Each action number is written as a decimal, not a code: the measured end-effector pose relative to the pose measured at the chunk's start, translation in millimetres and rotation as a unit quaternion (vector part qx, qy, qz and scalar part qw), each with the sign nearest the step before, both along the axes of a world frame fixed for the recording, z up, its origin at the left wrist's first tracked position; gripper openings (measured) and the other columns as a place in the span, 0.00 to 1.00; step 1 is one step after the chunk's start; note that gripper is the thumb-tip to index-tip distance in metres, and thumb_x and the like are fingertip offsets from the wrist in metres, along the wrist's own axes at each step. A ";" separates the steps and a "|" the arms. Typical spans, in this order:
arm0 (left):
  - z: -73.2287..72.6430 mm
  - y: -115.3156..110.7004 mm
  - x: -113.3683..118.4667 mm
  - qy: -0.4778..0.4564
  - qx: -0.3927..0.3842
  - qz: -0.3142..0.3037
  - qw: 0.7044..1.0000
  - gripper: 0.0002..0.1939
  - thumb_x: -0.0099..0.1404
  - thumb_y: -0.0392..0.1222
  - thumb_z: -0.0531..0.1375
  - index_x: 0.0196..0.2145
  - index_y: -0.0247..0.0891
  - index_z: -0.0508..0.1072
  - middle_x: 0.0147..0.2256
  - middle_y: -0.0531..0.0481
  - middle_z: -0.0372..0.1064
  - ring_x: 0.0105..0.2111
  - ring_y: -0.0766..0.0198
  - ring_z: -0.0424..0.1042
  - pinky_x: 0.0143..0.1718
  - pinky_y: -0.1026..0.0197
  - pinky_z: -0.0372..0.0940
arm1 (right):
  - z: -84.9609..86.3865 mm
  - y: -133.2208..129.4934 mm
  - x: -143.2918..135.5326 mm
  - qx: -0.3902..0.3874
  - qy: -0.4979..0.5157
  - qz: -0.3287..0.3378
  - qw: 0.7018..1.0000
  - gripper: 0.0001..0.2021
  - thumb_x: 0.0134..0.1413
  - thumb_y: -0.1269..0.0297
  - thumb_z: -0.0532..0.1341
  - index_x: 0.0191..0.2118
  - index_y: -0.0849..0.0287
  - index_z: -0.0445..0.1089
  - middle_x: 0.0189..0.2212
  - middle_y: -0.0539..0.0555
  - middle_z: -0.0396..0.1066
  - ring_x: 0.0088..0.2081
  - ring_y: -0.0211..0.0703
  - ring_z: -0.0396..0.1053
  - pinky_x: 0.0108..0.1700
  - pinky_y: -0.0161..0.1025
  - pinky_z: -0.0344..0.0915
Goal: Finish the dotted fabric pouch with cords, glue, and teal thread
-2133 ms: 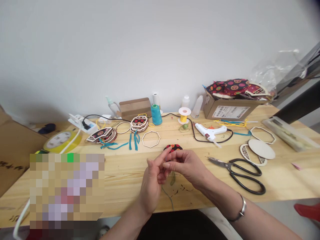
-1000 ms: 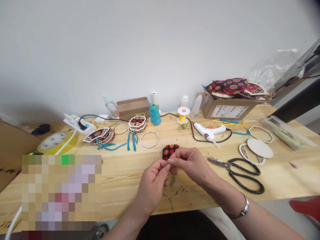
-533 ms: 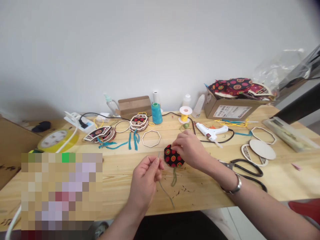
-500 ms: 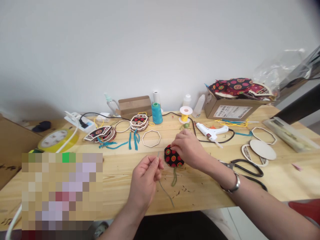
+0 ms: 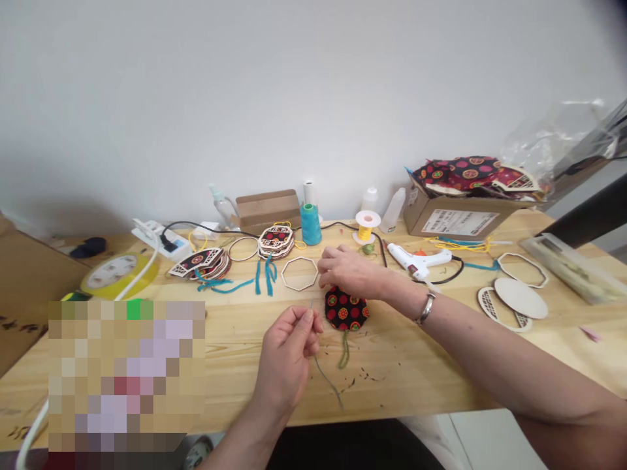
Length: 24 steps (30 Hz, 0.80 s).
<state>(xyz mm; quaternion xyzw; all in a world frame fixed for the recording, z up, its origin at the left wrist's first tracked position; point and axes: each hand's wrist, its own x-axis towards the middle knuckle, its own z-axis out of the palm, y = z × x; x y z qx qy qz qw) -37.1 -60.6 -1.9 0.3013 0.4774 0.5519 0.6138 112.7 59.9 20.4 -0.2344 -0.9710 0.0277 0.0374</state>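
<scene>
My left hand pinches a thin grey-green cord that trails toward the table's front edge. Just right of it lies a round black fabric piece with red dots, a green tassel hanging from its near side. My right hand, a silver bracelet on its wrist, reaches over that piece; its fingertips touch the right edge of an empty wooden octagon frame. I cannot tell whether those fingers grip the frame.
On the wooden table are stacked finished ornaments, teal cords, a teal thread spool, a yellow spool, a glue gun, wooden blanks, a fabric-filled box, a tape roll and a power strip.
My hands have parted. The right hand let the fabric piece rest on the table and reached forward-left to the octagon frame. The left hand stays put with the cord.
</scene>
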 end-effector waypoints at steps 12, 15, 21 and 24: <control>-3.1 0.5 2.4 0.002 -0.012 -0.001 1.000 0.11 0.55 0.43 0.62 0.24 0.33 0.67 0.22 0.54 0.63 0.18 0.76 0.52 0.18 0.71 0.48 | -20.1 14.9 -7.0 -0.325 0.259 -0.079 0.906 0.06 0.44 0.77 0.59 0.22 0.61 0.67 0.27 0.52 0.67 0.37 0.42 0.59 0.43 0.41 0.53; -5.2 0.8 1.9 0.001 -0.013 -0.002 1.000 0.11 0.56 0.43 0.62 0.24 0.33 0.68 0.22 0.55 0.63 0.18 0.76 0.52 0.18 0.71 0.48 | -22.8 19.7 -7.9 -0.359 0.329 -0.130 0.864 0.03 0.48 0.71 0.57 0.26 0.62 0.66 0.26 0.51 0.68 0.31 0.37 0.62 0.37 0.38 0.58; -5.2 2.6 1.6 -0.004 -0.015 -0.002 1.000 0.13 0.54 0.45 0.63 0.23 0.33 0.68 0.21 0.55 0.62 0.17 0.76 0.51 0.17 0.71 0.47 | -3.4 33.3 -12.9 -0.439 0.475 -0.165 0.744 0.12 0.46 0.56 0.59 0.26 0.61 0.62 0.20 0.48 0.66 0.21 0.31 0.59 0.25 0.32 0.57; -3.5 1.8 1.8 -0.007 -0.018 -0.002 1.000 0.14 0.54 0.47 0.63 0.22 0.33 0.68 0.20 0.55 0.61 0.17 0.76 0.50 0.17 0.71 0.47 | 20.0 46.3 -17.5 -0.451 0.531 -0.167 0.697 0.15 0.42 0.53 0.62 0.25 0.61 0.62 0.18 0.46 0.63 0.20 0.29 0.59 0.23 0.30 0.56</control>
